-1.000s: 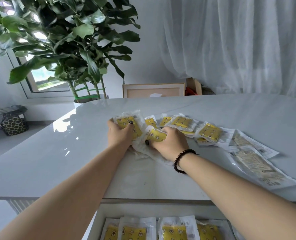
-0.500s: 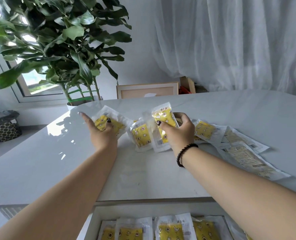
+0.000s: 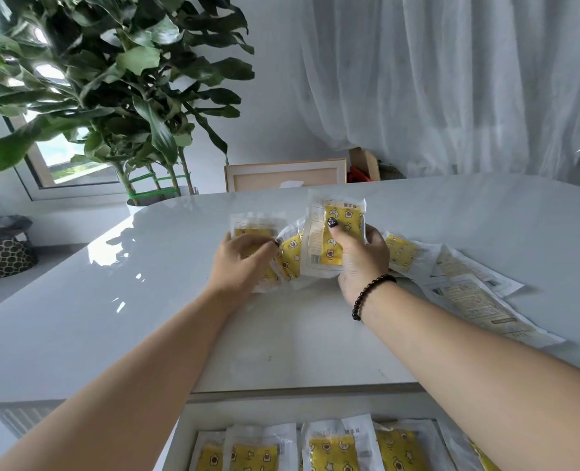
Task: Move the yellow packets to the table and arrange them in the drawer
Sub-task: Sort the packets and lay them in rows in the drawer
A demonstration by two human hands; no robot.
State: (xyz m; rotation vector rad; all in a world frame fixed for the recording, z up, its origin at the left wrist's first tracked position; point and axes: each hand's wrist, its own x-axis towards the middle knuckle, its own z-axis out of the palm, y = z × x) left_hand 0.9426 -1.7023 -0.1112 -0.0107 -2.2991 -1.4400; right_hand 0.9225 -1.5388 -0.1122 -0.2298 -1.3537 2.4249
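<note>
Glossy white tabletop (image 3: 315, 334) carries crinkly yellow plastic packets (image 3: 400, 253) near its far edge; my right hand (image 3: 360, 263) pinches one upright, my left hand (image 3: 244, 263) grips another. More fill the white drawer (image 3: 179, 436) below.
</note>
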